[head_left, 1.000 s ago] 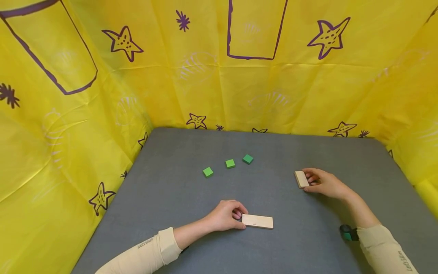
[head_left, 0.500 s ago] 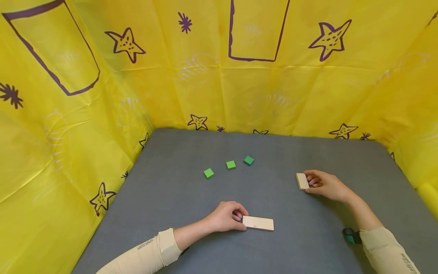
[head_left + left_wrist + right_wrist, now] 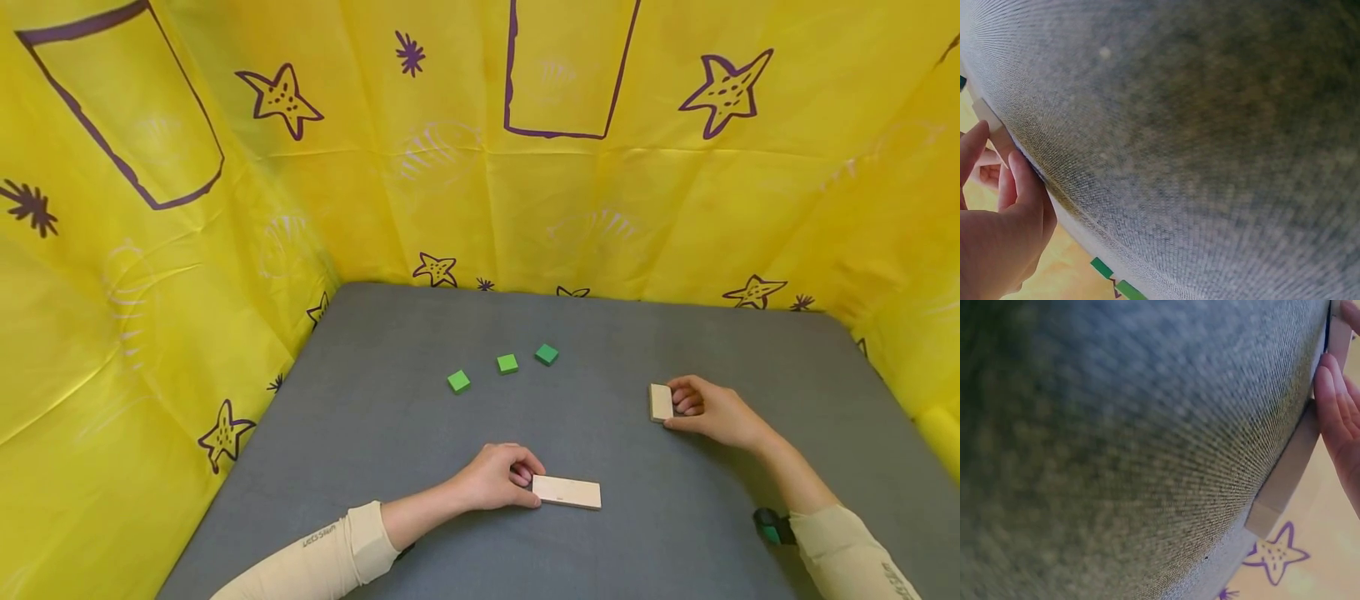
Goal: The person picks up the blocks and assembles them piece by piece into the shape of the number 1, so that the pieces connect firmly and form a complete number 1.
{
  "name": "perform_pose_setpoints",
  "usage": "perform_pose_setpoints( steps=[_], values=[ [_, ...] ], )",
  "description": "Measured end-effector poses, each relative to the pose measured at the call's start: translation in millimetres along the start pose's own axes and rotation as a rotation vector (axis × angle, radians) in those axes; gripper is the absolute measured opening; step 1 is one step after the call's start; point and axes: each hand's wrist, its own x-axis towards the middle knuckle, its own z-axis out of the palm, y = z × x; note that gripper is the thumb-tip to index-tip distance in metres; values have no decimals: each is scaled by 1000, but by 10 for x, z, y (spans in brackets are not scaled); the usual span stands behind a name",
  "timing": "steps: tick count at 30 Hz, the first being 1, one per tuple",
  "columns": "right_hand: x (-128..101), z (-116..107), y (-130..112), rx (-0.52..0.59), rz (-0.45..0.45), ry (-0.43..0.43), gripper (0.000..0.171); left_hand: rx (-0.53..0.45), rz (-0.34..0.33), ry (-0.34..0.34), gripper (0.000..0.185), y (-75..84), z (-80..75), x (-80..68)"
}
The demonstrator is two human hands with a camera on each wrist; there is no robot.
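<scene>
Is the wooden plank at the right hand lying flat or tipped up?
Tipped up: the short pale wooden plank stands on an edge, broad face showing, the right hand gripping it.

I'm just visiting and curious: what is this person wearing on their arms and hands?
Both hands are bare: the left hand and the right hand wear no gloves or rings that show. Each arm is covered by a snug cream sleeve ending before the wrist, with small dark lettering printed near the cuff. A small black and green device sits at the right wrist, by the cuff of the right sleeve.
</scene>
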Motion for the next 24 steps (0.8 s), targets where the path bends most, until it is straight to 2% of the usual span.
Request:
perform_pose_setpoints(
  steps=[5,13,24],
  values=[
    [-14,40,-44,-9,43,21,59,-3,6,2,29,1,6,1],
    [-31,113,-172,48,95,36,61,-14,2,0,28,-1,5,2],
    [-4,218,-233,161,89,45,62,-12,4,1,28,7,1,-4]
  ],
)
